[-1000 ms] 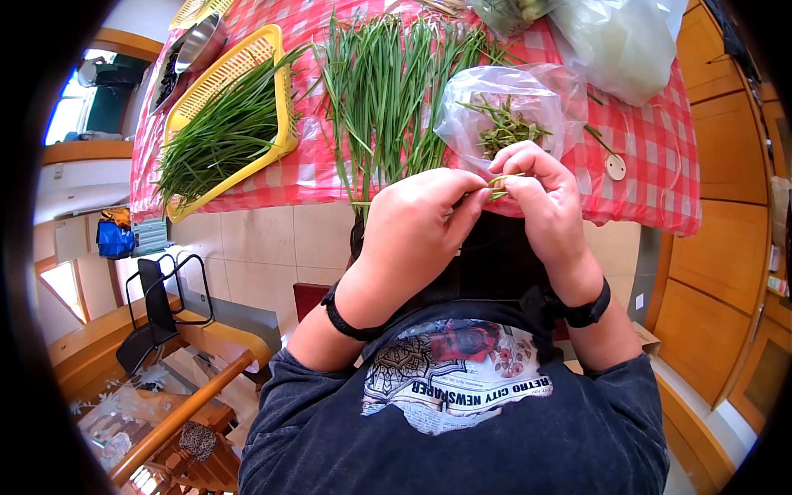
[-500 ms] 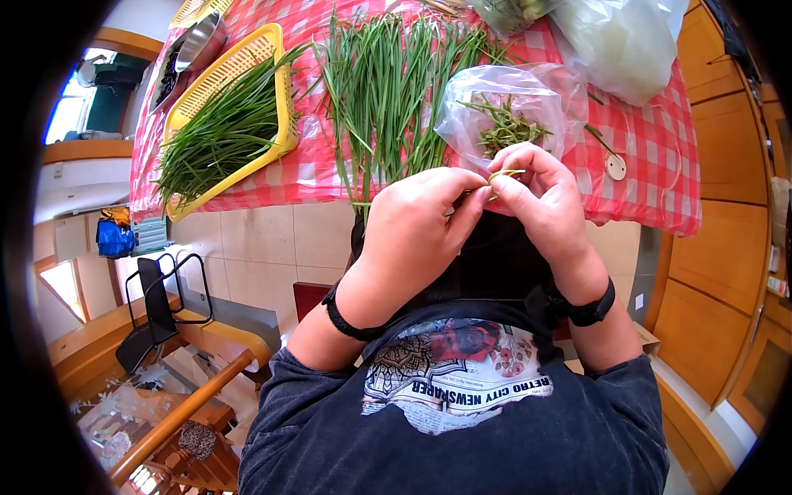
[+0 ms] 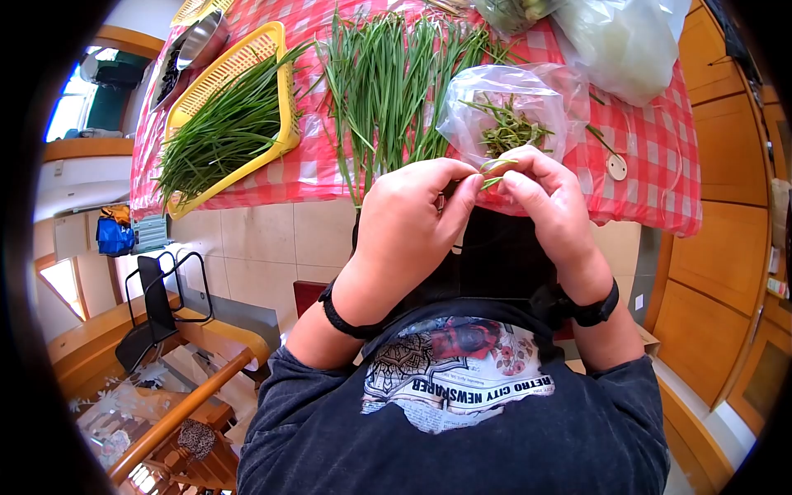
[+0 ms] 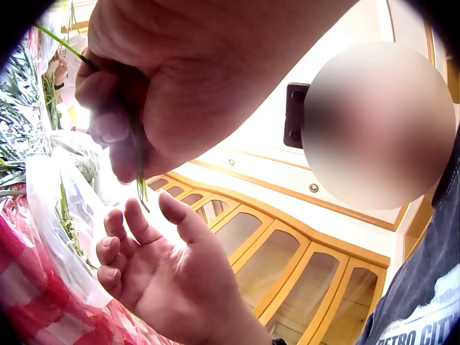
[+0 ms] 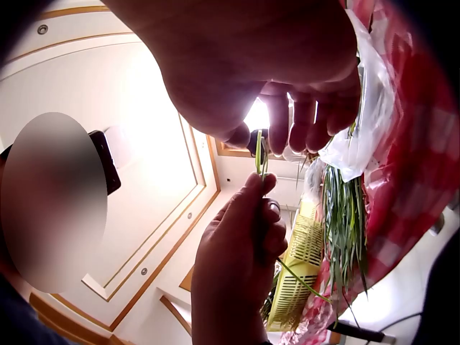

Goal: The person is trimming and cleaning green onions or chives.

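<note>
My left hand (image 3: 412, 206) pinches garlic chives (image 4: 142, 188) between thumb and fingers. Their pale stem ends poke out toward my right hand (image 3: 557, 198), while a green blade trails from the other side of the grip in the right wrist view. The right hand's fingers (image 4: 135, 219) are spread and loosely bent around the stem tips, without gripping them. Just beyond both hands, a clear plastic bag (image 3: 459, 111) holds green and brownish trimmings (image 3: 511, 128). A long spread of garlic chives (image 3: 384, 91) lies left of the bag.
A yellow basket (image 3: 289, 124) full of chives stands at the left, with a metal bowl (image 3: 202, 43) behind it. Bulky plastic bags (image 3: 619, 49) sit at the back right. A round white disc (image 3: 615, 167) lies on the red checked tablecloth (image 3: 660, 177).
The right thumb and fingers have come apart from the stem ends they were pinching. My left hand has shifted slightly left and away from the body, still holding the chives.
</note>
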Motion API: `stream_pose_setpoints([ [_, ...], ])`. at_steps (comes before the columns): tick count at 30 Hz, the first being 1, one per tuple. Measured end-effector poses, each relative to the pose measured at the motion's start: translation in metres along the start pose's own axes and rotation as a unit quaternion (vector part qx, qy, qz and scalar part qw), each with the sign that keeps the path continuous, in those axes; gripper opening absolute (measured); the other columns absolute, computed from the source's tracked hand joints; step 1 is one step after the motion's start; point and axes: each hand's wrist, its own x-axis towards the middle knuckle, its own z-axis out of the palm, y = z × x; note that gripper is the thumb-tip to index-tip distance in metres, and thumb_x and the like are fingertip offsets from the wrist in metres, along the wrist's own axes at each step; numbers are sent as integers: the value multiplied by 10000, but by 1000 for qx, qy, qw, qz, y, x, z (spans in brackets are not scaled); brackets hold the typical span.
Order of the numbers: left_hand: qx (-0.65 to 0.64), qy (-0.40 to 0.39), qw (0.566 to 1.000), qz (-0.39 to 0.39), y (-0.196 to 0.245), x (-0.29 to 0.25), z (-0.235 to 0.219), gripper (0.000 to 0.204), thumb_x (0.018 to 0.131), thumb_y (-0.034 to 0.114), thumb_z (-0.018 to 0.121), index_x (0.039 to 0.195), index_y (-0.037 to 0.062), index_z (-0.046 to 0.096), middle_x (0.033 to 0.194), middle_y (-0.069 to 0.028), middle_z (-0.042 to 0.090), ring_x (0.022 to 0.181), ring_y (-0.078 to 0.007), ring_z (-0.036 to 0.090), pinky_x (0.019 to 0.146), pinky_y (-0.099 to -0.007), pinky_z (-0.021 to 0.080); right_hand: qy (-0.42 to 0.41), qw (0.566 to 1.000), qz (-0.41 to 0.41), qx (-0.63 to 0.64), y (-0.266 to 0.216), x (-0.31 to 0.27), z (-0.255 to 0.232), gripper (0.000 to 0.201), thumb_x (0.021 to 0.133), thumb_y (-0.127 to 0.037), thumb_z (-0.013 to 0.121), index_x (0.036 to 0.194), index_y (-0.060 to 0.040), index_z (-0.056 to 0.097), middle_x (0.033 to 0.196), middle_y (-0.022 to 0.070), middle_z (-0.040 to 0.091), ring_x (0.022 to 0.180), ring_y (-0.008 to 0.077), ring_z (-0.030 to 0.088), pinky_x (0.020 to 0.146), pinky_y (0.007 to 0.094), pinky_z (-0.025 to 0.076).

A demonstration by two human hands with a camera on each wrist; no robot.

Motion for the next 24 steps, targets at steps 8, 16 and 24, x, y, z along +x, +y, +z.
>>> stream_pose_setpoints([
  [8,-73,-8,996,-41,1,0,-6,154,1015,122,728,1018,-31,748,746,-13,704,640,-62,620,586,-241,488,103,978,-81,-160,-4,1,-10,413,1109,-242,615,763,-16,627,713,-42,551,669,37,435,599,253,349],
  [16,-306,-48,938,-156,1,3,-18,202,1036,165,716,1062,-33,739,823,7,715,723,-48,628,645,-233,497,203,939,-168,-222,17,19,-28,157,1074,-125,604,1050,5,688,832,17,672,737,81,606,727,251,504],
  [24,-218,-23,970,-101,-5,-2,-7,207,1057,194,696,1137,7,736,800,3,702,699,-32,600,616,-189,453,147,924,-225,-271,36,9,-47,175,1048,-111,616,1181,-13,673,878,55,709,834,97,667,788,239,531],
])
